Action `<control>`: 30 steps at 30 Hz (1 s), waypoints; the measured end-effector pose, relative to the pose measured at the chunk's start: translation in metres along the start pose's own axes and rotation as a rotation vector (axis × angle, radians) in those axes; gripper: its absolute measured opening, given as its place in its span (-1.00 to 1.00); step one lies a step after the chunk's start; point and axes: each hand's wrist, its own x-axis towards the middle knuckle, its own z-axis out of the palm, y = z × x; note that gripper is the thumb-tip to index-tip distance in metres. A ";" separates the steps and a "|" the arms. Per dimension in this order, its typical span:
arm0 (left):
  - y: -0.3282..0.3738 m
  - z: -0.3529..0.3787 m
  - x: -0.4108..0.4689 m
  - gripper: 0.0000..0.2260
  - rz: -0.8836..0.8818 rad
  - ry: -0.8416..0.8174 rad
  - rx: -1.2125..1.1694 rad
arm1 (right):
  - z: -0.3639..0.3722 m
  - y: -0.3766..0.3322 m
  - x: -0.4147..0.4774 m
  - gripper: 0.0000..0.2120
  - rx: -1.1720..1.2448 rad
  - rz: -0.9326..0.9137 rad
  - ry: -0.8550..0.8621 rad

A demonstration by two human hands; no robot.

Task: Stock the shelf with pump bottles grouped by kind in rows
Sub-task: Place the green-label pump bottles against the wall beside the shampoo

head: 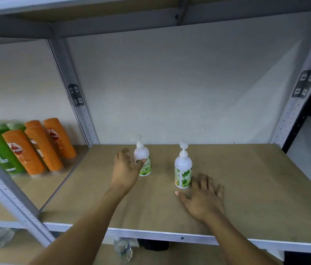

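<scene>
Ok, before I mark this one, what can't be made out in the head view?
- Head view, the left hand: motion-blurred; whether it grips the left pump bottle or only touches it is unclear.
- Head view, the right pump bottle: label text too small to read.
- Head view, the orange bottles in the neighbouring bay: labels blurred.
- Head view, the clear bottle below: top hidden by the shelf edge.
</scene>
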 end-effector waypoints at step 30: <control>-0.065 0.030 -0.009 -0.38 -0.108 -0.068 0.043 | 0.014 -0.025 0.051 -0.08 -0.021 0.116 0.131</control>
